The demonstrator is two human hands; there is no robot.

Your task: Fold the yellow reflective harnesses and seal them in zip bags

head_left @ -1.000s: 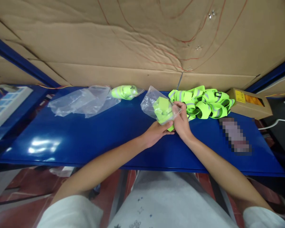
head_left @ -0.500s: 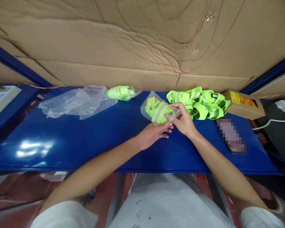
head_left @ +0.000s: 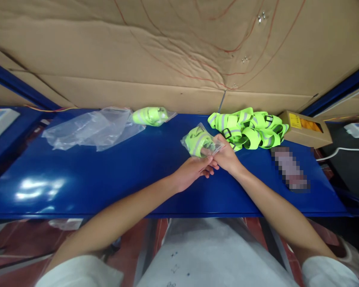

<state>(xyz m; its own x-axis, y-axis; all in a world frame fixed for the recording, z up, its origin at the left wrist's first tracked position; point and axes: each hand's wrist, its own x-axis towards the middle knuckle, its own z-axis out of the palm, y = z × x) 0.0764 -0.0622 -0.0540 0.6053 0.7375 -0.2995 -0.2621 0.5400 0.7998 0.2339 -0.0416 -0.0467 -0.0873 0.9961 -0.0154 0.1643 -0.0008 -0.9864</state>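
Observation:
A clear plastic bag (head_left: 197, 139) with a rolled neon-green reflective strap inside is held above the blue table (head_left: 107, 175). My left hand (head_left: 193, 170) grips the bag's lower edge, thumb on top and fingers curled beneath. At the bag's right end, my right hand (head_left: 225, 156) is closed on it, with a finger reaching over the opening side. Just behind my right hand lies a heap of neon-green straps (head_left: 249, 129) with black buckles. Another bagged green strap (head_left: 151, 116) rests at the back of the table.
Clear empty plastic bags (head_left: 92, 129) lie at the back left. A cardboard box (head_left: 308, 129) with a yellow label stands at the back right, and a pixelated phone-like object (head_left: 290, 168) lies in front of it. A cardboard wall (head_left: 137, 91) rises behind the table.
My right hand has turned and shifted slightly down, its fingers now further over the bag's end. The held bag has tilted and moved a little closer to my hands.

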